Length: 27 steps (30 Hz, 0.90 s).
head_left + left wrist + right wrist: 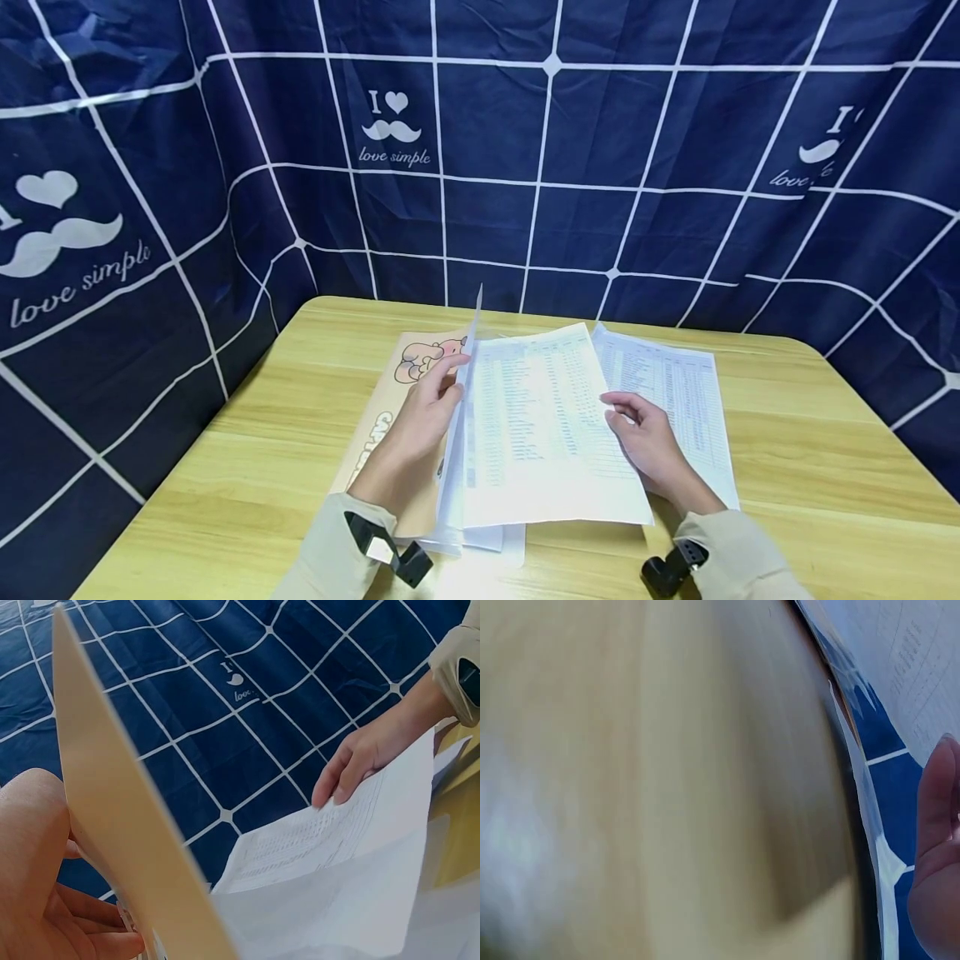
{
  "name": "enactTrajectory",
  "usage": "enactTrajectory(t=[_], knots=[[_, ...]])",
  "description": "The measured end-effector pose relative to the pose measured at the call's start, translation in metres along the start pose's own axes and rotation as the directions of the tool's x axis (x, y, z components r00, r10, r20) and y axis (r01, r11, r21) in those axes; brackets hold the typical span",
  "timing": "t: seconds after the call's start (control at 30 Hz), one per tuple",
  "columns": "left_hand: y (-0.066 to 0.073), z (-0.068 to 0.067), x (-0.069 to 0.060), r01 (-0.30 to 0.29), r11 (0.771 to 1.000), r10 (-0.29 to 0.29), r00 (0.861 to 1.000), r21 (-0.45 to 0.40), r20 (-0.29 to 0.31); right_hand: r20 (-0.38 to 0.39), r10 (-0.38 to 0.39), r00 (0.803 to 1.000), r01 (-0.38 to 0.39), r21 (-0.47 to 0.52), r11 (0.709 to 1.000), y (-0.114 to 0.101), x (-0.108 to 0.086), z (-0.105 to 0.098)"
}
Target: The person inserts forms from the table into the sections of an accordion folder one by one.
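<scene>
A tan folder with cartoon drawings and lettering on its cover lies at the left, its cover side raised. My left hand holds that raised side, its fingers at the edge; in the left wrist view the tan cover stands up beside the hand. A white sheet printed with a table lies lifted across the folder's right part. At its right edge, my right hand pinches the sheet between thumb and fingers. In the right wrist view only part of the right hand shows.
Another printed sheet rests on the wooden table at the right, partly under the right hand. More white pages stick out below the folder. A dark blue gridded cloth hangs behind and to the left of the table.
</scene>
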<state>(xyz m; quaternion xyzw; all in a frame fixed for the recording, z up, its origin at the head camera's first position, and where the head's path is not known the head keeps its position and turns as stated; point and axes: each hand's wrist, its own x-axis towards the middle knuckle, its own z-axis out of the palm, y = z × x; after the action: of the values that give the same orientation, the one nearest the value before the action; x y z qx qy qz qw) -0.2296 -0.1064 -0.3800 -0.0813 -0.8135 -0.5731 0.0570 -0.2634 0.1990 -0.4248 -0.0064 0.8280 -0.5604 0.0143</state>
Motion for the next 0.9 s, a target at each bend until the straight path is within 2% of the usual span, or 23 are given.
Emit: enactTrajectory(t=[0.47, 0.9], knots=[[0.0, 0.001, -0.001, -0.006, 1.0, 0.006, 1.0, 0.001, 0.001, 0.023, 0.007, 1.0, -0.007, 0.031, 0.999, -0.003, -0.001, 0.006], [0.0, 0.001, -0.001, -0.004, 1.0, 0.004, 1.0, 0.001, 0.002, 0.107, -0.01, 0.994, 0.001, 0.078, 0.997, -0.003, -0.002, 0.012]])
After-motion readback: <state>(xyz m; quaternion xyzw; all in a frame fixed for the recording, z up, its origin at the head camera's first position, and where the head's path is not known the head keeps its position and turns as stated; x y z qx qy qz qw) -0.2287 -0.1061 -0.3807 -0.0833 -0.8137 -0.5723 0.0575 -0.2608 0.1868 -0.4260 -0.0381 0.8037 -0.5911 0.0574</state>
